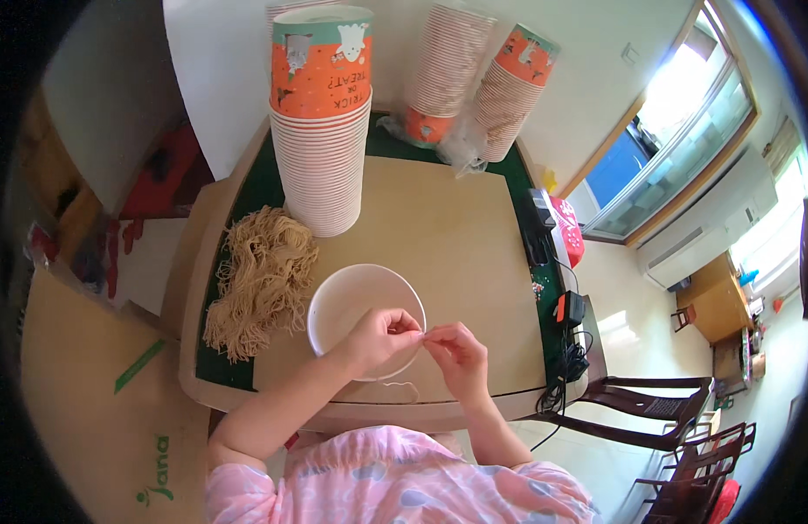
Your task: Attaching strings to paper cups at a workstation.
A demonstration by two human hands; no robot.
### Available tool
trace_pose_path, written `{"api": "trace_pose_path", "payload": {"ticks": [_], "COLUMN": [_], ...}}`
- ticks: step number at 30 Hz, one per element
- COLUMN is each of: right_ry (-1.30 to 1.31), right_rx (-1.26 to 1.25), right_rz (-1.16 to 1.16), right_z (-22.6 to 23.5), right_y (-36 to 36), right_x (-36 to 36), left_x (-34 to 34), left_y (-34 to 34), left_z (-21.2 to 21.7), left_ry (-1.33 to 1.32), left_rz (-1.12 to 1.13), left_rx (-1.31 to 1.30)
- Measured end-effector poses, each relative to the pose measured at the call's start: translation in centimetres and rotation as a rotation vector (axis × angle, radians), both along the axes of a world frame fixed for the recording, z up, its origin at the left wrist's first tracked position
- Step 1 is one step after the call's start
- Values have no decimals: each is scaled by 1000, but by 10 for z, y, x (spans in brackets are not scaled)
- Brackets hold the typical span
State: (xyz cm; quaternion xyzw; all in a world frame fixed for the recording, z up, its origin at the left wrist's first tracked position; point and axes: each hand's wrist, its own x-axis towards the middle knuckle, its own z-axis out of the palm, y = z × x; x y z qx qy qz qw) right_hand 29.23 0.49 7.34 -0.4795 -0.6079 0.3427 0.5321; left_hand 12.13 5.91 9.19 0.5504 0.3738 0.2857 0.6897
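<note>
My left hand and my right hand meet at the near rim of a white paper cup that stands open side up on the table. Both hands pinch a thin beige string between thumb and fingers; its loose end loops down below the cup toward the table edge. A heap of the same beige strings lies to the left of the cup. Behind it rises a tall stack of orange printed paper cups.
Two more leaning cup stacks, partly in clear plastic, stand at the table's far side. The tan tabletop has a green border. A black device and cables sit at the right edge. Dark wooden chairs stand at the right.
</note>
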Motion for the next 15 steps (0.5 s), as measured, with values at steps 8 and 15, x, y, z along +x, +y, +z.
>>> {"api": "trace_pose_path", "payload": {"ticks": [8,15], "right_ry": [472,586], "right_rx": [-186,-178], "right_rz": [21,-28], "right_z": [-18,-15], "right_y": [-7,-8], "right_x": [-8,-18], "left_x": [7,3], "left_y": [-37,-44], "left_z": [12,12], "left_ry": [342,313], "left_rz": [293,284], "left_rx": [770,715]}}
